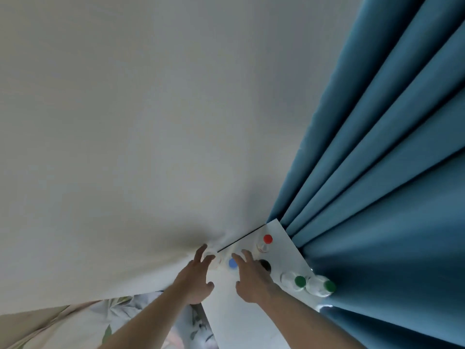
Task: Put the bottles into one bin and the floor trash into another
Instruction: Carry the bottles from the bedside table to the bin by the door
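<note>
Several clear bottles stand on a white table top (251,321) in the corner. A white-capped bottle (213,259) is at the left, and the fingers of my left hand (197,278) curl around it. A blue-capped bottle (232,263) stands in the middle, with the spread fingers of my right hand (253,275) just over it and beside it. A black-capped bottle (265,265) is partly hidden behind my right hand. A red-capped bottle (266,241) stands further back. Two green-capped bottles (299,281) (328,285) stand at the right edge. No bin or floor trash is in view.
A plain white wall (151,122) fills most of the view. A blue pleated curtain (390,172) hangs against the table's right edge. Bedding with a leaf print (100,323) lies low at the left of the table.
</note>
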The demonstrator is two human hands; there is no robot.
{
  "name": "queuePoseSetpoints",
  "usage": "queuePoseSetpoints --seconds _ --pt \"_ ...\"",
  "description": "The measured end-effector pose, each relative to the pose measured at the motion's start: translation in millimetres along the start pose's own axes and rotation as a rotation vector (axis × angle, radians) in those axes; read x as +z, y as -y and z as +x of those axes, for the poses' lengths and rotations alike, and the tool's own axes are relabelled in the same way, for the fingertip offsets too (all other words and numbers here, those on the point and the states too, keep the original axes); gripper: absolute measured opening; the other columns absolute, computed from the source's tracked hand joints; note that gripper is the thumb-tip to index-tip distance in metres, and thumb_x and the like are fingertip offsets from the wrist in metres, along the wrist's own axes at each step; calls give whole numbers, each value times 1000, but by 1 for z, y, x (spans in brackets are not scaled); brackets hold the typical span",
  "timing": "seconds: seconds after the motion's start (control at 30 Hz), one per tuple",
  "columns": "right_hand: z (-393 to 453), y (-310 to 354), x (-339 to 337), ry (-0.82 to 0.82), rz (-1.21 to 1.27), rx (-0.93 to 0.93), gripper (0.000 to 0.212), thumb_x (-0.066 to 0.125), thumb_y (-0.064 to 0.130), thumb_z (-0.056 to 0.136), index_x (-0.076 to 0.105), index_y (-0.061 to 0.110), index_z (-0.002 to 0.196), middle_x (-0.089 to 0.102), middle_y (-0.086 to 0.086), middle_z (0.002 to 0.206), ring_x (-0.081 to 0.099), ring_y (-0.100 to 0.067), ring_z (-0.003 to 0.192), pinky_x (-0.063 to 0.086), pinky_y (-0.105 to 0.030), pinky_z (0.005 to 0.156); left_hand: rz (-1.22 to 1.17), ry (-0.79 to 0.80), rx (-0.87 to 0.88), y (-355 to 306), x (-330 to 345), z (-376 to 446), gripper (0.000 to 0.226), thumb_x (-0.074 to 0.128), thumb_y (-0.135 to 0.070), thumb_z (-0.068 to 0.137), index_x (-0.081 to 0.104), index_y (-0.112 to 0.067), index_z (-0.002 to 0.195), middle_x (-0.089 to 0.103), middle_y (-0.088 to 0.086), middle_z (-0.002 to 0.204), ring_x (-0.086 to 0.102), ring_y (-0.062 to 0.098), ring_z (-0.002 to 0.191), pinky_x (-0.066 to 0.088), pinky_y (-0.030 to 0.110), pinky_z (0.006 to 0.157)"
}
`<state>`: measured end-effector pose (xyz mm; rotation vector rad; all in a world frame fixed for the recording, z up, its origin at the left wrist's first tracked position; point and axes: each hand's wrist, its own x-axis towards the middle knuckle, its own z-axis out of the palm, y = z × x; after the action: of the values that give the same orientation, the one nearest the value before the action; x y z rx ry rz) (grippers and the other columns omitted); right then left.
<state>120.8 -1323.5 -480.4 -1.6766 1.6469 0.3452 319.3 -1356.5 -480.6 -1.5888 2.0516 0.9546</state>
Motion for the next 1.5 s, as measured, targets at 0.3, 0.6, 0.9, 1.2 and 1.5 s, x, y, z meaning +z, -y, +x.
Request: queuePoseSetpoints --seconds 0.3,0.6,0.9,1.2,1.5 --pt "47 4 30 70 -3 10 59 63 -1 90 44 10 144 36 -7 150 61 -30 120 49 -34 99 12 62 33 20 20 39 57 56 -32 91 43 -31 147 3 -14 164 63 22 111 48 29 91" --pt "9 0 47 -106 406 65 28 62 20 98 56 20 125 48 6 127 60 -21 109 51 -28 94 -107 -69 36 29 24 13 34 55 -9 90 62 -38 104 38 -13 140 62 11 75 49 26 77" --pt "-172 -53 41 -388 681 270 27 68 24 89 69 29 115 60 16 117 64 -7 94 54 -20 89 -116 -117 265 -37 21 -90 39 55 -7 93 58 -40 113 40 -21 122 59 9 58 52 32 68" --pt "-354 -120 67 -711 789 546 24 69 33 82 67 42 104 62 18 104 65 -7 74 50 -16 69 97 83 721 -212 11 -143 23 60 -34 97 52 -45 116 36 -33 124 61 0 77 53 30 79" --pt "-545 -158 155 -1053 972 763 22 76 26 81 70 40 97 63 19 100 64 -7 76 46 -16 68 164 152 1056 -387 96 -240 19 63 -33 91 60 -42 107 48 -23 112 61 1 81 52 32 83"
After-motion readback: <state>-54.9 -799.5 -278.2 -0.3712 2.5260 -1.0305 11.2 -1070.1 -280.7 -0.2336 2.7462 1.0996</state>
